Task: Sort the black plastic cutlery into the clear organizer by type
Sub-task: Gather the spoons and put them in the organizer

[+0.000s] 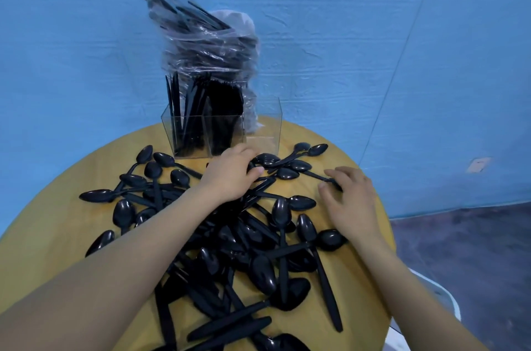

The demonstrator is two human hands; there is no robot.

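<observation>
Hands (290,184) among scattered black spoons (258,250)

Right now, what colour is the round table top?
Yellow-tan table top, best seen in the head view.

No readable text, labels or numbers anywhere.
</observation>
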